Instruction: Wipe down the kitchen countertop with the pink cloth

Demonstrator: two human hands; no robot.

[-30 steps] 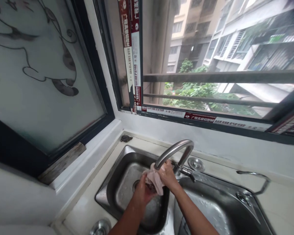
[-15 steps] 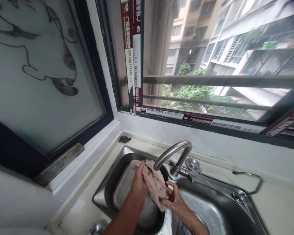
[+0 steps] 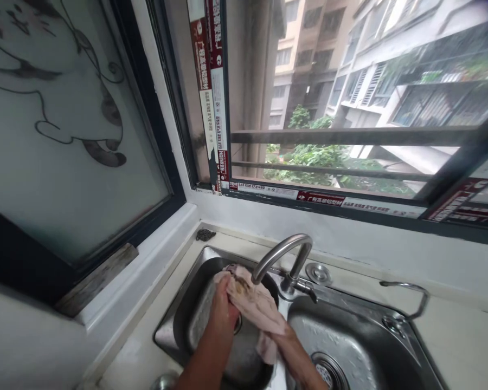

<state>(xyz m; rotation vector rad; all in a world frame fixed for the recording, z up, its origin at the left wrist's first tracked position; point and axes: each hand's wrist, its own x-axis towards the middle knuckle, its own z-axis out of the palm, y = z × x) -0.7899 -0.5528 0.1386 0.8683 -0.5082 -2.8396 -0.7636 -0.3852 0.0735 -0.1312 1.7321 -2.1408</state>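
A wet, pale pink cloth (image 3: 254, 306) with brownish stains is bunched below the faucet spout, over the left basin. Gripping its left side is my left hand (image 3: 224, 300), closed with the fingers partly behind the fabric. My right hand (image 3: 283, 337) reaches in under the lower right of the cloth, which drapes over it and hides the fingers. One loose end of the fabric hangs beneath the right wrist. The curved metal faucet (image 3: 282, 252) arches right above the cloth; whether water runs from it I cannot make out.
The steel double sink has a left basin (image 3: 195, 319) and a right basin (image 3: 350, 336) with a drain strainer (image 3: 323, 374). Behind it lie a round metal drain cover (image 3: 318, 273) and a dark scouring pad (image 3: 205, 234). A bent metal tube (image 3: 423, 303) rises at the right.
My right hand has slid under the cloth, where its fingers were visible at the edge before. The cloth has turned and spread toward the right wrist. The view has shifted slightly.
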